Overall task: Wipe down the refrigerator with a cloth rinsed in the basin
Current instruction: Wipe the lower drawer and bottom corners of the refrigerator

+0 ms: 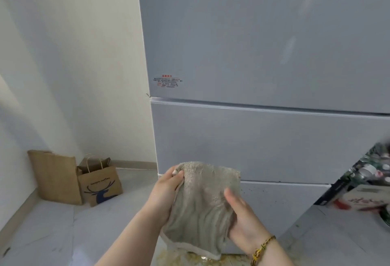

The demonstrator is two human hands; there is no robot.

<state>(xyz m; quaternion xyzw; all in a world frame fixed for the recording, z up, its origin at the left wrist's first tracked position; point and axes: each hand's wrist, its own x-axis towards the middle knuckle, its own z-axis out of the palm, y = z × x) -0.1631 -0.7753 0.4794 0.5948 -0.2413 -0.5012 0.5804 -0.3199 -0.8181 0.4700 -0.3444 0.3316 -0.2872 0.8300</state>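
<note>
A tall grey refrigerator [263, 54] fills the upper right, with a lower door [253, 139] and a bottom drawer speckled with dark spots. In front of the lower door I hold a beige terry cloth [202, 208] spread between both hands. My left hand [166, 194] grips its upper left edge, thumb pinching over the top. My right hand [242, 219] holds the right side, thumb on the front of the cloth. The basin is out of view.
A brown paper bag with a deer print [100, 183] and a woven bag [54, 177] stand in the corner by the white wall. A black-edged box with printed pictures [358, 185] juts in at right. Yellowish wet residue [190, 259] lies on the tiled floor.
</note>
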